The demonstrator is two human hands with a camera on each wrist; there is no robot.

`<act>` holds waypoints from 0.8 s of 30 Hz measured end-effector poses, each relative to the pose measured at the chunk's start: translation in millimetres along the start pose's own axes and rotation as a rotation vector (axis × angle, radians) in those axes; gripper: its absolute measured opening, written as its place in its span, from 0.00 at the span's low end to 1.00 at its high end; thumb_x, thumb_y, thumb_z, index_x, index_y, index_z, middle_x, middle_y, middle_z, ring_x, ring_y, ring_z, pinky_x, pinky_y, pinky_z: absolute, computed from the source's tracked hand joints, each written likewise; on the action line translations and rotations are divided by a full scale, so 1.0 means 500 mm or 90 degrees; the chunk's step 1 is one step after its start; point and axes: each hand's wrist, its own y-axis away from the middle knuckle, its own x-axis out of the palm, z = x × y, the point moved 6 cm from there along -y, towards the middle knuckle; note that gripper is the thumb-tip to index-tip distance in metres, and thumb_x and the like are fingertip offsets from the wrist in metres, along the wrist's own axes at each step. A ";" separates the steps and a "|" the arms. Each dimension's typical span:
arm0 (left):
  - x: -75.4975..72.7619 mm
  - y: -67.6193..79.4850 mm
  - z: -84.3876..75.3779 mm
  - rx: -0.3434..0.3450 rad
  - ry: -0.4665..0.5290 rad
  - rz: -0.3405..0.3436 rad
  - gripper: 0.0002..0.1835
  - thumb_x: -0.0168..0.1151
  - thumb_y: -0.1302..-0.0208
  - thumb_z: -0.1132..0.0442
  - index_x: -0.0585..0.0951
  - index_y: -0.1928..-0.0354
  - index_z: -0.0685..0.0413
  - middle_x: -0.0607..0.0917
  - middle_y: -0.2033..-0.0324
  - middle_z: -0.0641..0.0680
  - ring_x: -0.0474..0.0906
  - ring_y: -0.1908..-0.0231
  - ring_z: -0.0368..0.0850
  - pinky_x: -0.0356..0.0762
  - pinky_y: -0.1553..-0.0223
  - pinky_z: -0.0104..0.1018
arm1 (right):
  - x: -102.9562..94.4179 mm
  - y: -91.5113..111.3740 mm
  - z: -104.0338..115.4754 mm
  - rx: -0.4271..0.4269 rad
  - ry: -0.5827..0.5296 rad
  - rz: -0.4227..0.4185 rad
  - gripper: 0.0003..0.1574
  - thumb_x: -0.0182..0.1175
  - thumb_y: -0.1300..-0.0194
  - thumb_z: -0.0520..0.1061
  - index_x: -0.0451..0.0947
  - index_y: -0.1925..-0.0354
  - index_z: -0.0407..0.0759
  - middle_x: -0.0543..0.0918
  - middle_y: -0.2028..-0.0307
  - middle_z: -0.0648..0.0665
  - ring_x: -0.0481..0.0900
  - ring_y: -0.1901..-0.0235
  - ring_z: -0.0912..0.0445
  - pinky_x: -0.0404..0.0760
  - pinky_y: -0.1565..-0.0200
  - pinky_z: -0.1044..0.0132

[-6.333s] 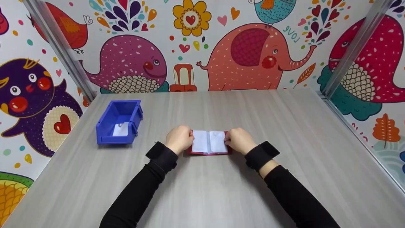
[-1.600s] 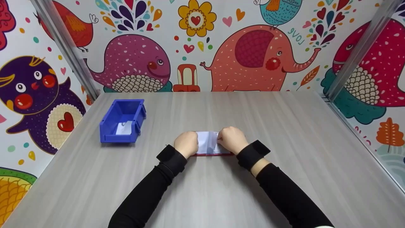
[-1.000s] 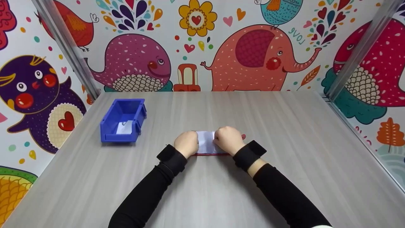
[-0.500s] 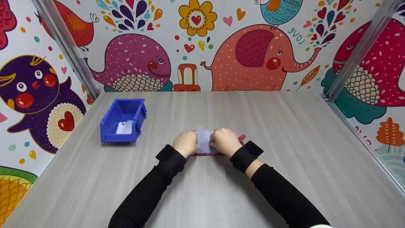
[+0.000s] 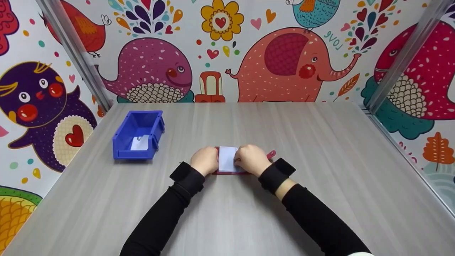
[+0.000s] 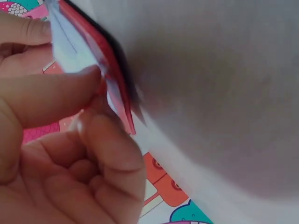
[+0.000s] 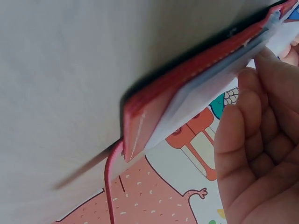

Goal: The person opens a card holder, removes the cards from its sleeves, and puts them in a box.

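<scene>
A small red card holder [image 5: 231,173] with clear sleeves lies spread on the table between the hands. White paper shows in its sleeves [image 5: 227,159]. My left hand [image 5: 205,160] grips its left edge; in the left wrist view, thumb and curled forefinger pinch the red cover [image 6: 122,100] and sleeve edge. My right hand [image 5: 253,160] reaches over the right half, and in the right wrist view its thumb and forefinger pinch at the sleeves [image 7: 210,84] near the fold. A pink strap [image 5: 271,154] sticks out past the right hand. The right half is mostly hidden in the head view.
Left of the hands, a blue open-front bin [image 5: 133,155] stands on the grey wood-grain table [image 5: 227,220] with a white card [image 5: 140,143] inside. Walls printed with cartoon animals [image 5: 277,71] close off the back and both sides. A black band [image 5: 277,175] circles each wrist.
The right hand has moved left from the right edge toward the fold, baring the strap. A sleeve that stood raised half a second ago now lies over to the left. The left hand has shifted slightly left.
</scene>
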 end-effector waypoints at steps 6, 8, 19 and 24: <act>-0.015 -0.007 0.010 -0.029 0.010 -0.011 0.17 0.59 0.44 0.71 0.68 0.87 0.50 0.77 0.81 0.51 0.71 0.77 0.48 0.77 0.72 0.48 | 0.000 0.000 -0.001 -0.001 0.005 -0.004 0.07 0.75 0.52 0.38 0.85 0.78 0.43 0.82 0.77 0.46 0.81 0.74 0.52 0.80 0.69 0.56; -0.020 -0.012 0.009 -0.033 0.014 -0.019 0.19 0.58 0.44 0.70 0.66 0.88 0.49 0.74 0.82 0.50 0.69 0.78 0.47 0.76 0.73 0.47 | 0.001 0.000 -0.003 0.007 0.006 0.001 0.06 0.75 0.51 0.39 0.86 0.77 0.43 0.83 0.75 0.47 0.82 0.73 0.52 0.80 0.68 0.56; -0.009 -0.023 -0.029 0.003 0.028 -0.028 0.17 0.62 0.47 0.70 0.69 0.88 0.48 0.71 0.85 0.46 0.68 0.81 0.44 0.64 0.80 0.37 | 0.001 0.001 -0.001 0.006 0.008 0.000 0.07 0.76 0.51 0.40 0.85 0.77 0.42 0.82 0.76 0.45 0.81 0.75 0.51 0.80 0.70 0.55; -0.001 -0.025 -0.037 0.012 0.012 -0.028 0.18 0.64 0.48 0.71 0.68 0.88 0.48 0.71 0.85 0.47 0.68 0.80 0.45 0.68 0.79 0.40 | 0.000 0.001 0.001 -0.008 0.009 -0.006 0.08 0.76 0.51 0.40 0.85 0.78 0.41 0.81 0.77 0.45 0.80 0.75 0.51 0.79 0.70 0.55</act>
